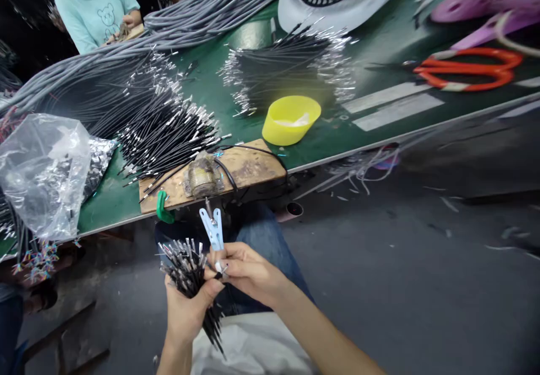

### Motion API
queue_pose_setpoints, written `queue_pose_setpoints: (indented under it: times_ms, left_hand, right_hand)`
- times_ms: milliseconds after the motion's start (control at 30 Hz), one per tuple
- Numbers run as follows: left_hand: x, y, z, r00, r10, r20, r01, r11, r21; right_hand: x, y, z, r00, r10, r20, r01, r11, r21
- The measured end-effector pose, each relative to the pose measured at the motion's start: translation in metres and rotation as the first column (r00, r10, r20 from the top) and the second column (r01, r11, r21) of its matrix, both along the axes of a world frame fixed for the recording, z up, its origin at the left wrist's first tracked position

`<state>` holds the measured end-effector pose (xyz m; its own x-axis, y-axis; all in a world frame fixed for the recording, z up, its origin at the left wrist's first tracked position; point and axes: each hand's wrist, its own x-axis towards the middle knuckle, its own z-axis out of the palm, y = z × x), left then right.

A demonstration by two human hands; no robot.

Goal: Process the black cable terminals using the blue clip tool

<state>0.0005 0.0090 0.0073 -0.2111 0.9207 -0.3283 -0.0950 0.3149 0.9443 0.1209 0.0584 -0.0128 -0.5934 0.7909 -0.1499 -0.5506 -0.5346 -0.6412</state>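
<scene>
My left hand [188, 307] is wrapped round a bundle of short black cables [189, 276] with silvery-white ends pointing up. Its thumb and index finger meet my right hand [248, 271] at one cable end. The right fingers are pinched together there, just below a light blue clothespin [212, 229]. That clothespin hangs under a metal rod sticking out from a round, glue-covered motor-like part [202, 177], fixed on a wooden board [253, 164] at the table edge. What exactly the right fingertips pinch is small and partly hidden.
Black cable piles [169, 122] lie behind the board, with a yellow ring-shaped container [291, 120] to the right. A plastic bag [46, 172] and green clamp [163, 207] are left. Orange-handled scissors [468, 70], a fan [291, 4] and grey cables [219, 4] lie farther back. A person [99, 12] sits across.
</scene>
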Motion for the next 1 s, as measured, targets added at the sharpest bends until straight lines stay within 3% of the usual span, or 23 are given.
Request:
queue_pose_setpoints:
  times_ms: [100,200,267,500,800,900,1000]
  left_hand:
    - [0.000,0.004,0.003,1.000,0.014,-0.021,-0.014,1.000,0.005]
    - [0.000,0.001,0.003,0.991,0.077,-0.108,-0.077,0.997,-0.002]
    - [0.000,-0.003,0.002,0.981,0.120,-0.151,-0.118,0.993,0.018]
    - [0.004,-0.001,0.001,0.960,0.241,-0.142,-0.225,0.967,0.120]
    - [-0.008,0.015,-0.013,0.991,0.102,0.090,-0.105,0.994,0.030]
    - [-0.017,0.011,-0.011,0.979,0.078,0.190,-0.072,0.997,-0.034]
    - [-0.018,0.000,-0.013,0.974,0.100,0.204,-0.087,0.994,-0.070]
  right_hand:
    - [0.004,0.012,0.002,0.996,0.016,0.089,-0.012,0.999,-0.042]
    - [0.005,0.025,0.008,0.982,-0.102,0.157,0.114,0.991,-0.069]
    - [0.001,0.033,0.013,0.979,-0.178,0.100,0.185,0.980,-0.071]
    - [-0.024,0.041,0.024,0.959,-0.203,-0.198,0.170,0.971,-0.170]
    - [-0.026,0.039,0.011,0.959,-0.145,-0.245,0.101,0.978,-0.182]
    - [-0.025,0.031,0.000,0.975,-0.156,-0.156,0.143,0.986,-0.088]
    - [-0.021,0.018,-0.007,0.987,-0.157,-0.019,0.158,0.976,0.149]
